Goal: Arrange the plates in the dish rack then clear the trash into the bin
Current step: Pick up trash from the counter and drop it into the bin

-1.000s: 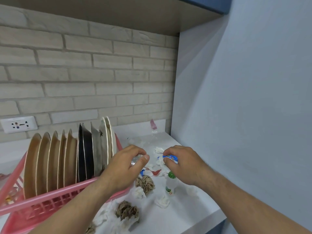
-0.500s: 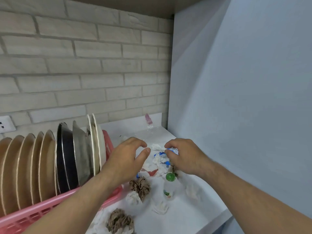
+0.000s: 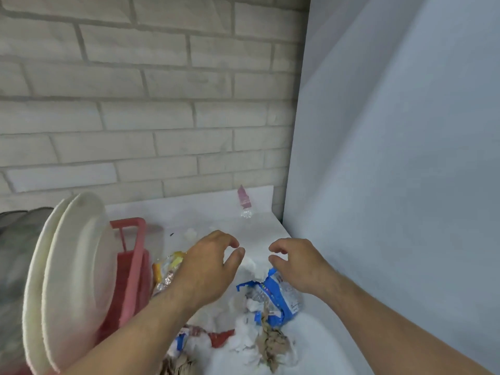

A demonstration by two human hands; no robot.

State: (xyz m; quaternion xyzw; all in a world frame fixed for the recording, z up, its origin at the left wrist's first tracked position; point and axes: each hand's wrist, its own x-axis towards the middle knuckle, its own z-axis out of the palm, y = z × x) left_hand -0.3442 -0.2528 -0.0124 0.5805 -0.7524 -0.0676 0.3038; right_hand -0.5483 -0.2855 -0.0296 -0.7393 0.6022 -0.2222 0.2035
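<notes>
My left hand (image 3: 209,269) and my right hand (image 3: 296,262) hover side by side over a pile of trash on the white counter (image 3: 322,342), fingers curled and apart, holding nothing. Under the right hand lies a crushed clear bottle with a blue label (image 3: 276,293). White tissue wads (image 3: 251,266) sit between the hands. A brown crumpled paper (image 3: 272,345) and a red wrapper scrap (image 3: 221,336) lie nearer me. A yellow-orange wrapper (image 3: 166,269) is partly hidden by my left hand. White plates (image 3: 78,266) stand upright in the pink dish rack (image 3: 132,266) at the left.
A small clear bottle with a pink label (image 3: 244,204) stands at the back by the brick wall. A grey-blue panel (image 3: 405,185) closes the right side. Dark plates (image 3: 16,239) show at the far left edge. No bin is in view.
The view has swung right and closer to the trash, so most of the rack has left the frame. My right hand has let go of the blue-labelled bottle, and both hands have reached further back.
</notes>
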